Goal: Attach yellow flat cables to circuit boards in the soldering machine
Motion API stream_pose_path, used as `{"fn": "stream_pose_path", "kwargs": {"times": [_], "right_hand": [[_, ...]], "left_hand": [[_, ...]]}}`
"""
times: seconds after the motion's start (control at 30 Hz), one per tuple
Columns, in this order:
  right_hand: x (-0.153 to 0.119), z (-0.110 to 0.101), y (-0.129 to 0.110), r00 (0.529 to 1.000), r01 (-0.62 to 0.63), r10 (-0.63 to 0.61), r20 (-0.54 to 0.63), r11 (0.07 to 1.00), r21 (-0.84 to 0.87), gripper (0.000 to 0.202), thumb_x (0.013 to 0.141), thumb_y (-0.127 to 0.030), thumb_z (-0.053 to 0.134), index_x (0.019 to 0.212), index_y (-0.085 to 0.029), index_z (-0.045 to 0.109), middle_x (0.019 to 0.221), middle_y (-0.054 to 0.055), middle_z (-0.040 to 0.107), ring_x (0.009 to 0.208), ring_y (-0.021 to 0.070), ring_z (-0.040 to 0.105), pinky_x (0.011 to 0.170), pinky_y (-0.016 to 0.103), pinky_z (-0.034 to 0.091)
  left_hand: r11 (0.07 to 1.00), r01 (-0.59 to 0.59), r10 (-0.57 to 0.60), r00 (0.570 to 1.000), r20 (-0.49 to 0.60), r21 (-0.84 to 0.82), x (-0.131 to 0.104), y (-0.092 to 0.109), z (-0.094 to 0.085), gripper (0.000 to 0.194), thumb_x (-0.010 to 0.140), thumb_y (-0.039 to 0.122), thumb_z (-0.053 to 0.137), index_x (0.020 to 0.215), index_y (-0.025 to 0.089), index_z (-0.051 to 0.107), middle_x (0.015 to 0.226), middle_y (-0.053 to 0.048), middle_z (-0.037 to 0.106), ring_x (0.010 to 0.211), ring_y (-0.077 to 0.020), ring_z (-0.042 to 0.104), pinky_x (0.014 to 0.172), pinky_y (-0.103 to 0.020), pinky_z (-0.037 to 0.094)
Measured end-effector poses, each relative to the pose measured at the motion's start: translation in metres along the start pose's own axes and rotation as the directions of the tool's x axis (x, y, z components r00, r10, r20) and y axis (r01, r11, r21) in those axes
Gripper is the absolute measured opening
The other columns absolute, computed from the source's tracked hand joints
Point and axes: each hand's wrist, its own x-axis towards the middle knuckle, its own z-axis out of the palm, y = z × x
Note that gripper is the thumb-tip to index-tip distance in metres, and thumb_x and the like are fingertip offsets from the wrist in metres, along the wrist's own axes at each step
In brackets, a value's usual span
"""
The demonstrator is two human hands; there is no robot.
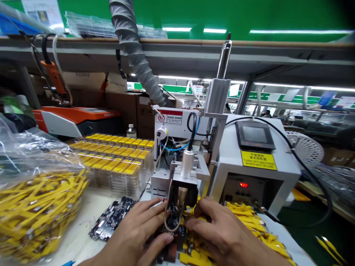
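My left hand lies with its fingers stretched out beside the soldering head of a bench machine. Its fingertips rest on a small dark circuit board in the fixture, partly hidden by the hand and a looped cable. To the left is a cluster of dark circuit boards. On the other side of the head my right hand is curled, thumb and forefinger pinched on a yellow flex strip at the board's edge. A heap of yellow flex strips lies under and beyond this hand.
A plastic bag full of yellow strips stands left. Behind it are stacked clear trays of yellow pieces. The machine's control box rises at right, with a black cable looping down. A grey duct hangs overhead.
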Motion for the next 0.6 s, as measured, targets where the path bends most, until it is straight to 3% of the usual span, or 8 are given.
{"fn": "stream_pose_path", "kwargs": {"times": [0.6], "right_hand": [[0.0017,0.0006,0.0026,0.999,0.014,-0.012,-0.041,0.999,0.041,0.028,0.098,-0.015,0.045,0.096,-0.018,0.072,0.076,0.007,0.057,0.064,0.0189,0.055,0.053,0.027,0.041]], "left_hand": [[0.999,-0.034,0.034,0.999,0.017,0.026,0.0042,-0.0019,-0.0033,0.034,0.092,0.026,0.06,0.124,0.016,0.065,0.12,-0.007,0.074,0.111,-0.0231,0.07,0.094,-0.035,0.058]]}}
